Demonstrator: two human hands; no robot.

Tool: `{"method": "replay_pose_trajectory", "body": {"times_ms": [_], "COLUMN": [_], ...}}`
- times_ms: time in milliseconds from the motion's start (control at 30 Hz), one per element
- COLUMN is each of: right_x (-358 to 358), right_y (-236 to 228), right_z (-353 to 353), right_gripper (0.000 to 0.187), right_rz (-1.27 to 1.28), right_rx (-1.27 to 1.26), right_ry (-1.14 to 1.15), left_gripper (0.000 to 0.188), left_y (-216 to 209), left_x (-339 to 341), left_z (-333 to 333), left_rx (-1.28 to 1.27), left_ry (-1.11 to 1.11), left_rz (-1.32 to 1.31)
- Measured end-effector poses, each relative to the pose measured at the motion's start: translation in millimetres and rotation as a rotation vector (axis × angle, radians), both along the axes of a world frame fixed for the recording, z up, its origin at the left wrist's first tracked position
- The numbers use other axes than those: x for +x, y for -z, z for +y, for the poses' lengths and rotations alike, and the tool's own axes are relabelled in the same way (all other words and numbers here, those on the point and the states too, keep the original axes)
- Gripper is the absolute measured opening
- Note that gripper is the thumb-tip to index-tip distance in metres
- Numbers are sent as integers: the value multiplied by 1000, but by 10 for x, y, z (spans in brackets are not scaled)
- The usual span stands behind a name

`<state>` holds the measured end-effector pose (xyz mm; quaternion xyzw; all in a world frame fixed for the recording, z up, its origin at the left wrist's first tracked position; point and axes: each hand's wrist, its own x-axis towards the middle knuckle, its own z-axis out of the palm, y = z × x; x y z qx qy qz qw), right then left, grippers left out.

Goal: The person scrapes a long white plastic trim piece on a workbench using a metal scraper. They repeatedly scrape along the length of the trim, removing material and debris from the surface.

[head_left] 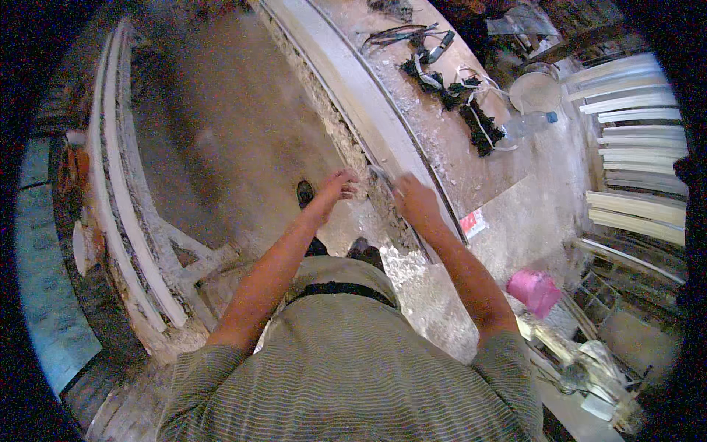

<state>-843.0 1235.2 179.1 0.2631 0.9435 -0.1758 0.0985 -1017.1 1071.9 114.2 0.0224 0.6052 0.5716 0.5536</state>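
Note:
My right hand [418,202] is closed around a small flat greyish tool [379,173], blurred and mostly covered by the fingers. It is over the near part of a long white moulding [353,81], which runs away from me toward the far left with a grooved profile. Along the moulding's left side is a crumbly, rough edge [331,121]. To the left of that edge, my left hand [337,191] hovers with fingers loosely stretched and nothing visible in them.
A similar long white rail [110,169] stands at the left. On the bench to the right lie black bristly bundles with white cord [479,125], a clear plastic bottle [530,125] and a round bucket [535,92]. A pink container [534,293] and stacked white strips [641,147] are farther right.

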Motion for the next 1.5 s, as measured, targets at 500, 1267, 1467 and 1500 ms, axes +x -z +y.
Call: {"method": "replay_pose_trajectory", "body": {"times_ms": [500, 1267, 1467, 1500], "right_x": [-2104, -3624, -1403, -1227], "right_y": [144, 183, 36, 18], "right_z": [399, 560, -148, -220], "right_gripper": [30, 23, 41, 41], "right_rz": [296, 60, 292, 247], "right_rx": [76, -88, -494, -553], "right_ry": [17, 152, 706, 812], "left_gripper": [29, 26, 33, 38], "left_y": [64, 251, 100, 116], "left_x": [-1145, -2737, -3089, -3103], "left_z": [249, 786, 889, 919], "left_rx": [14, -58, -33, -72], "left_ry": [67, -18, -174, -180], "left_rz": [-123, -57, -109, -108]}}
